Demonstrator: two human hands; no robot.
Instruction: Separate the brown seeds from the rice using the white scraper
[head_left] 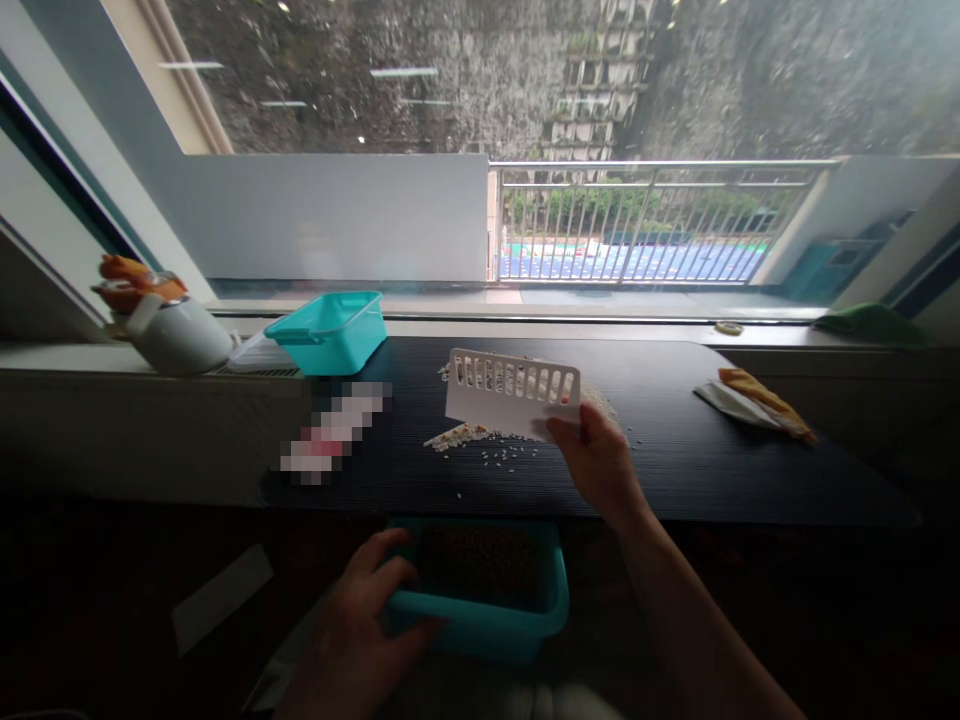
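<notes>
My right hand (602,462) grips the right end of a white plastic plate with a row of slots (495,411). The plate is tilted above the table, in front of a pile of white, rice-like grains (456,437) that it partly hides. Loose grains lie scattered around the pile. Below the table's front edge, my left hand (364,605) is closed on the left rim of a teal plastic basin (553,600). Dark brownish grains (480,560) fill its shaded inside; their kind is unclear.
The dark table (675,470) stands against the window sill. A second teal basin (337,335) sits at its back left, beside a white pot (180,335). A blurred-out item (330,440) lies at left, a yellow-and-white packet (765,402) at right. A white sheet (223,597) is low at left.
</notes>
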